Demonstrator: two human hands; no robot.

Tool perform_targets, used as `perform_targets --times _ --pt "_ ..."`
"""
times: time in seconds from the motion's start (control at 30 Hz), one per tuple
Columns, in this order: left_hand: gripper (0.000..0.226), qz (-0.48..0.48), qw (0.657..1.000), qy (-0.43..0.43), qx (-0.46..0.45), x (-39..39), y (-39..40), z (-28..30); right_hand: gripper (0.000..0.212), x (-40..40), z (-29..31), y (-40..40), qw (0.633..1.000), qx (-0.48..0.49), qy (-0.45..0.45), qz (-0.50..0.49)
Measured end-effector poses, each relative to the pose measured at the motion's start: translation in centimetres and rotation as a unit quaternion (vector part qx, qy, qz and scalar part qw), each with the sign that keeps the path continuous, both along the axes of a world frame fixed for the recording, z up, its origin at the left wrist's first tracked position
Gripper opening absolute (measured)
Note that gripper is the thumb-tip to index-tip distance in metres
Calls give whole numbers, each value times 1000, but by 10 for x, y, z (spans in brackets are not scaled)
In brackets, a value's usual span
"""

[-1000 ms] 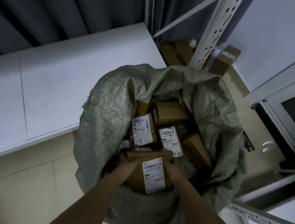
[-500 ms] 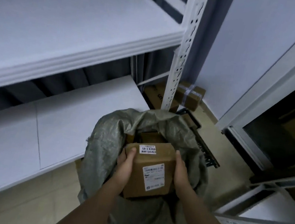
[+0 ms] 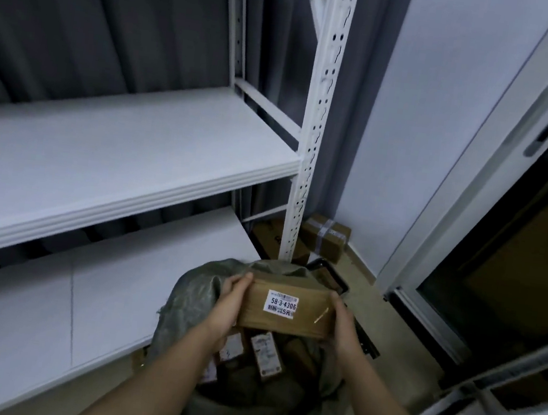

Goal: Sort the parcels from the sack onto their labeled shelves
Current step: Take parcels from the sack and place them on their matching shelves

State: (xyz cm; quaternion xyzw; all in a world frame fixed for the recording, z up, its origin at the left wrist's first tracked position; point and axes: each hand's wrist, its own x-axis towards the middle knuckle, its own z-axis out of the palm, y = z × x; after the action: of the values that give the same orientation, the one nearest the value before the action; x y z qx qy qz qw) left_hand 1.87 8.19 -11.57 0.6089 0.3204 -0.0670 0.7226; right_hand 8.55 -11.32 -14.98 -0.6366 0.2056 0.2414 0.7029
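The left hand [image 3: 227,300] grips the left end of a brown rectangular cardboard parcel [image 3: 287,309], fingers curled over its far top edge. The right hand [image 3: 343,322] grips the right end the same way, its fingers wrapped around the corner. Between them the parcel is held level above the open mouth of a grey-green woven plastic sack [image 3: 193,287], clear of what lies inside. A white printed label [image 3: 280,304] on the near face of the parcel reads 58-3-4306 under a small barcode.

Below the held parcel, inside the sack, several smaller brown cardboard parcels with white labels [image 3: 265,352] lie packed together at mixed angles. The sack stands on a pale tiled floor [image 3: 397,346], just beside the near edge of the white lower shelf board [image 3: 83,287] at the left.

Above that board sits a white upper shelf board [image 3: 118,143] with a ribbed front edge, fixed to a white perforated metal upright [image 3: 315,126]. A dark grey curtain [image 3: 99,13] hangs behind the rack. On the floor beyond the upright, near the far wall, rests a brown cardboard box bound with clear tape [image 3: 326,236], with another brown box [image 3: 268,241] partly hidden behind the upright. At the right stands a white-framed sliding door [image 3: 479,156] with dark glass.
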Motion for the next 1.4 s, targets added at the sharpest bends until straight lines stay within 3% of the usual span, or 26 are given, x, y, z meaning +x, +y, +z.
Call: perform_targets --times 0.17,0.4,0.53,0.7,0.8,0.87,0.97,1.03,1.1,1.23,1.3,1.4 --pt "40 36 999 -3 -5 -2 2 20 49 -5 26 -1 1000 -23 4 -9" --pt "49 0 997 33 -76 -9 7 28 19 -15 32 -9 999 13 -30 -27" --pt "54 -37 995 31 -84 -12 12 29 43 -15 33 -14 998 58 -9 -21" --pt "46 -31 996 18 -80 -21 18 29 72 -17 48 -24 990 73 46 113" --pt "45 -39 998 22 -38 -22 19 31 91 -17 51 -26 987 30 -4 158" --pt "44 -43 999 18 18 -21 17 34 101 -17 50 -23 981 -58 -102 153" --pt "29 -38 999 4 21 -20 16 44 113 -22 55 -16 914 -235 -285 165" --pt "29 -50 999 -10 -14 -18 15 50 116 -28 59 -12 832 -359 -387 171" --pt "51 -67 996 -34 -46 -14 11 56 110 -34 62 -9 737 -451 -474 171" --pt "62 7 992 -46 -121 -1 2 68 104 -41 69 -10 566 -534 -609 156" --pt "68 10 993 -28 -117 1 7 71 100 -41 68 -16 490 -556 -655 148" --pt "77 -38 993 10 -109 -4 18 72 103 -41 63 -28 428 -566 -684 167"
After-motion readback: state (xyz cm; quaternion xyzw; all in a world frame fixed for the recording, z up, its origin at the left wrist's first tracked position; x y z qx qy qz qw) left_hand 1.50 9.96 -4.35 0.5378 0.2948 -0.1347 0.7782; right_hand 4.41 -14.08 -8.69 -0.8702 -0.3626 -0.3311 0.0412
